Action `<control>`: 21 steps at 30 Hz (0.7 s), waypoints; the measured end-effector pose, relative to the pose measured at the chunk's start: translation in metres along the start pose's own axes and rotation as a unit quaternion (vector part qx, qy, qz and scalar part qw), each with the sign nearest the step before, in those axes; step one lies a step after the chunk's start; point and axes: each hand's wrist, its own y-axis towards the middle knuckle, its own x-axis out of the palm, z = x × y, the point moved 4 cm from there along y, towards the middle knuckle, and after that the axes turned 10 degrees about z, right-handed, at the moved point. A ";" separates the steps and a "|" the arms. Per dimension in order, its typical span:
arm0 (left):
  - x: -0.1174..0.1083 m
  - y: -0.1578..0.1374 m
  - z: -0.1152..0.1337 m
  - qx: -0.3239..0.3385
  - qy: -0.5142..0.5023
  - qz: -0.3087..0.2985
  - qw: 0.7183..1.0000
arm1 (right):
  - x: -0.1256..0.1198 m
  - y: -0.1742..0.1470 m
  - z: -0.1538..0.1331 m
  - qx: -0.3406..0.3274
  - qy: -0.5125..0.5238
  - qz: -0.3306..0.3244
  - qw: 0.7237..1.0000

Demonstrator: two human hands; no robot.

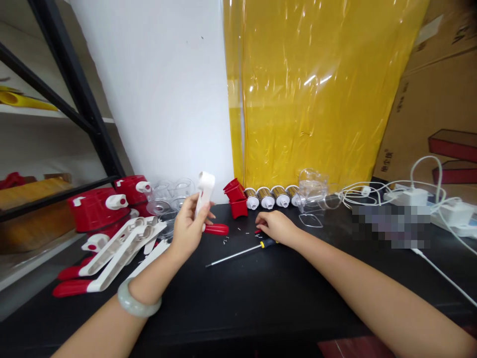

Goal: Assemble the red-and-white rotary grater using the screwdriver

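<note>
My left hand is raised above the black table, its fingers closed around a white plastic handle piece that stands upright in the grip. Just behind that hand shows a red grip; whether it joins the held piece I cannot tell. My right hand rests low at the tabletop with fingers curled and pinched down. A small red bit shows at its fingertips. Several tiny screws lie close by. A screwdriver with a blue and yellow handle lies beneath the right hand, its tip pointing left.
White handles with red grips and red housings are piled at left. Clear plastic cups stand beside them. Red parts, several filter cylinders and clear containers line the back. Chargers and white cables occupy the right.
</note>
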 end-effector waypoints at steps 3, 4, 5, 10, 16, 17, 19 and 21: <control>0.003 0.004 -0.007 -0.129 -0.136 -0.016 0.982 | 0.004 -0.001 0.002 0.001 0.011 -0.005 1.000; 0.005 0.004 -0.010 -0.168 -0.168 -0.040 0.971 | 0.005 -0.001 0.003 0.002 0.013 -0.006 1.000; 0.007 0.003 -0.014 -0.199 -0.186 -0.069 0.960 | 0.006 -0.001 0.004 0.004 0.014 -0.006 1.000; 0.011 -0.002 -0.023 -0.223 -0.173 -0.142 0.949 | 0.008 -0.001 0.005 -0.002 0.012 -0.009 1.000; 0.012 -0.002 -0.021 -0.206 -0.161 -0.137 0.955 | 0.010 0.001 0.006 -0.020 0.015 -0.001 1.000; 0.012 -0.002 -0.020 -0.207 -0.157 -0.135 0.956 | 0.011 0.001 0.006 -0.023 0.016 0.001 1.000; 0.013 -0.003 -0.019 -0.207 -0.147 -0.133 0.958 | 0.012 0.002 0.007 -0.029 0.015 0.004 0.999; 0.013 -0.004 -0.019 -0.207 -0.136 -0.133 0.960 | 0.012 0.002 0.007 -0.036 0.011 0.008 0.999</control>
